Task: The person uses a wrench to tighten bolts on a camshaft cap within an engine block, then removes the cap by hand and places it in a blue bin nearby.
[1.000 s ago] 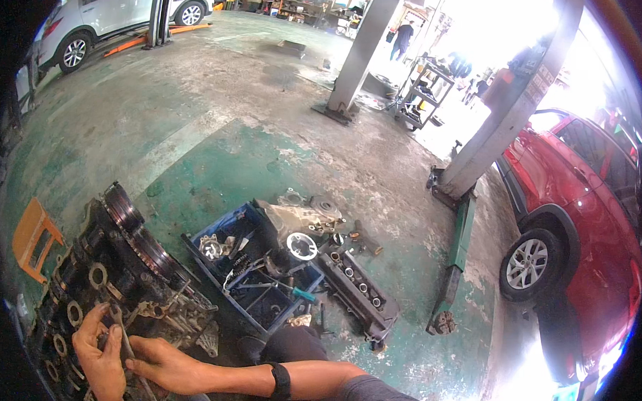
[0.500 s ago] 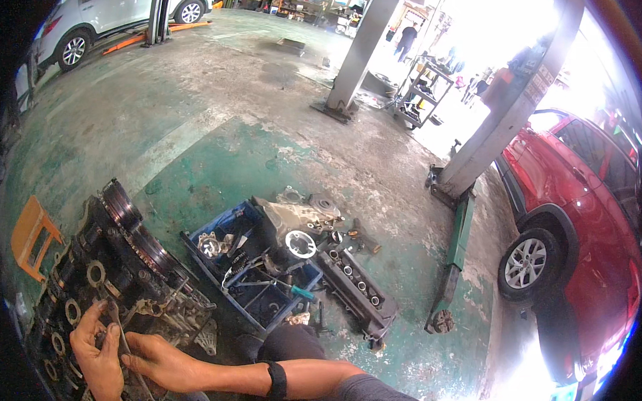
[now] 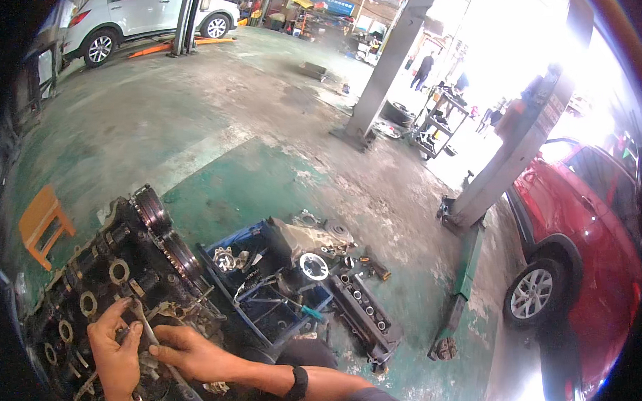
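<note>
A workshop floor (image 3: pixel 190 99), worn green and grey, fills most of the view. A red car (image 3: pixel 598 247) stands at the right, a white car (image 3: pixel 141 19) at the far upper left, and a slanting grey post (image 3: pixel 387 64) rises toward the top.

At the lower left sits a dark, partly dismantled engine (image 3: pixel 100 268), grimy and oily-looking, with pale metal rings along its near side and two large ribbed wheels at its far end. Just right of it, a blue crate (image 3: pixel 249 320) holds loose parts and tools; beside that lies a long black cover (image 3: pixel 379 333) with round openings.

Both bare hands are over the engine. The right hand (image 3: pixel 192 352) pinches a wrench (image 3: pixel 177 381) between thumb and bent forefinger. The left hand (image 3: pixel 118 352) is half curled beside the wrench's upper end (whether it grips the metal, I cannot tell).

The wrench is slim, dull grey and slanted, its upper end over the engine and its lower end, blurred, toward the bottom edge. The step in hand seems to be positioning or working the wrench at the engine; the next move would call for a well-seated upper end and a steady right-hand hold.
</note>
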Demonstrator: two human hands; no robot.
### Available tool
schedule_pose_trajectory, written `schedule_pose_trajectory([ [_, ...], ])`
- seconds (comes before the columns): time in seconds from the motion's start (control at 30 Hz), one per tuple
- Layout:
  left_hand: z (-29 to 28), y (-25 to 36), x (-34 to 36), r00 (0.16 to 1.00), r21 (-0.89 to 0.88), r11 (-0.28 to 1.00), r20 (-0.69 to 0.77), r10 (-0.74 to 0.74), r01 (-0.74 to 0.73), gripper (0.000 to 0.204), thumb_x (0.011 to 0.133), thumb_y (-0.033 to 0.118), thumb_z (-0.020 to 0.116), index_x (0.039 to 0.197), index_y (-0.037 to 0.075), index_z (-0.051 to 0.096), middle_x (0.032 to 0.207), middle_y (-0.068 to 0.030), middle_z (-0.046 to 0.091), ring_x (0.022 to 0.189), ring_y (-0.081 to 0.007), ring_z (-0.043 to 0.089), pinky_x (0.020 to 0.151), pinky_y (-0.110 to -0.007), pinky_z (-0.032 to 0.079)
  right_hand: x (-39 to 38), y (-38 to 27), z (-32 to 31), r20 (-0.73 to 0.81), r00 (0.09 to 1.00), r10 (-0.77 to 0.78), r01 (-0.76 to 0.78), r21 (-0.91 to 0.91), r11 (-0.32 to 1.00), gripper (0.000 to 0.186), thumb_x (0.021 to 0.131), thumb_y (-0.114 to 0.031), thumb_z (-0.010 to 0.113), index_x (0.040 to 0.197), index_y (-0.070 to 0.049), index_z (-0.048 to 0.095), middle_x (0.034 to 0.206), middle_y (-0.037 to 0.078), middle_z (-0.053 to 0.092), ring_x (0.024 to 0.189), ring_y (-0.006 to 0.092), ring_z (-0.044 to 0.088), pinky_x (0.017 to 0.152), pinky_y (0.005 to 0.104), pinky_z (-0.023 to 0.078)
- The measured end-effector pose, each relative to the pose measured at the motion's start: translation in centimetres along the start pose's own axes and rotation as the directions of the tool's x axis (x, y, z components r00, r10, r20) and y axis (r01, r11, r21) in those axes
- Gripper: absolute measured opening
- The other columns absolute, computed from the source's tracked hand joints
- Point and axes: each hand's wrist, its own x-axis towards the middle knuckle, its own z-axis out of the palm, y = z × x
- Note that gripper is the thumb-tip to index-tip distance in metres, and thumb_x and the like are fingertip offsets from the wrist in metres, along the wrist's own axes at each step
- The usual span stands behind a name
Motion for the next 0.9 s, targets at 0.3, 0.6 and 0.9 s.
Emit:
schedule_pose_trajectory([
  [0.3,-0.2,1.0,0.1,0.999,-0.013,1.000,0.038,0.027,-0.027,0.033,0.075,-0.004,0.063,0.108,-0.002,0.059,0.098,-0.0091,0.058,0.075,-0.0141,0.045,0.071,-0.030,0.040,-1.3,-2.1,-5.6,-0.013,0.983,0.182,-0.154,0.473,0.868,0.029,0.091,-0.022,0.057,0.108,0.001,0.054,0.078,-0.001,0.056,0.068,0.0062,0.053,0.060,0.0207,0.044],
  [0.6,-0.1,0.5,-0.2,0.999,0.069,0.997,0.003,0.032,-0.032,0.038,0.076,-0.002,0.065,0.113,0.001,0.058,0.106,-0.0088,0.058,0.082,-0.0173,0.046,0.079,-0.032,0.040,-1.8,-2.7,-6.3,0.003,0.992,0.129,-0.118,0.428,0.896,0.033,0.087,-0.018,0.060,0.112,0.002,0.053,0.076,0.000,0.056,0.066,0.0066,0.053,0.060,0.0206,0.043],
  [0.9,0.0,0.4,0.0,1.000,-0.002,1.000,0.000,-0.012,0.012,0.039,0.076,-0.001,0.066,0.114,0.001,0.059,0.096,-0.0076,0.056,0.081,-0.0180,0.045,0.078,-0.033,0.040,-1.4,-3.0,-4.8,0.004,0.994,0.105,-0.101,0.335,0.937,0.028,0.089,-0.019,0.057,0.109,0.000,0.050,0.068,0.000,0.053,0.061,0.0055,0.051,0.051,0.0197,0.038],
])
